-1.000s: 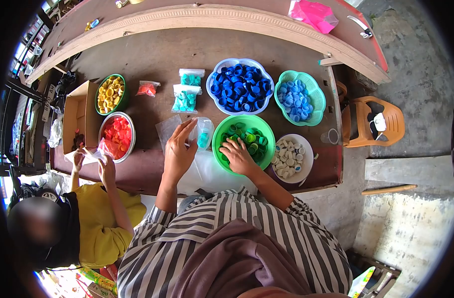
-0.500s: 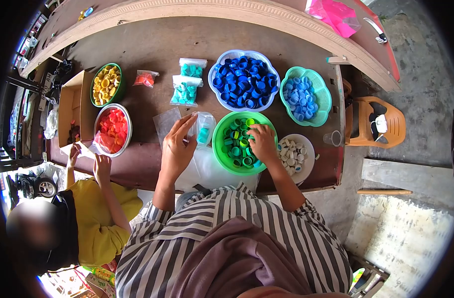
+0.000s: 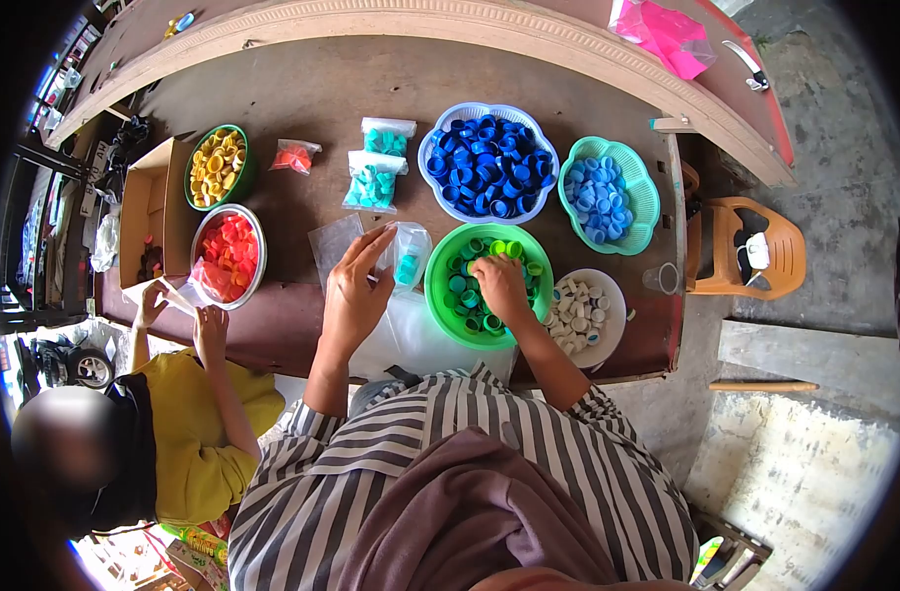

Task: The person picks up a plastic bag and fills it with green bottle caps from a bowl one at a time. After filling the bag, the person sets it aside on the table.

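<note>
Our left hand (image 3: pixel 353 295), frame centre: fingers pinch rim of clear plastic bag (image 3: pixel 403 254) holding few teal caps. Our right hand (image 3: pixel 502 289) sits in green bowl (image 3: pixel 440 292) right of bag, fingers curled down onto green bottle caps (image 3: pixel 467 288); grip we cannot tell. Dark-blue caps bowl (image 3: pixel 486 162) above on counter (image 3: pixel 312 108). Lower left, co-worker's hands (image 3: pixel 179 317) at red caps bowl (image 3: pixel 229 254).

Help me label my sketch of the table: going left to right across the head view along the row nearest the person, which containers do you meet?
Metal bowl of red caps → clear bag held by the left hand → green bowl → white bowl of white caps → clear cup.
</note>
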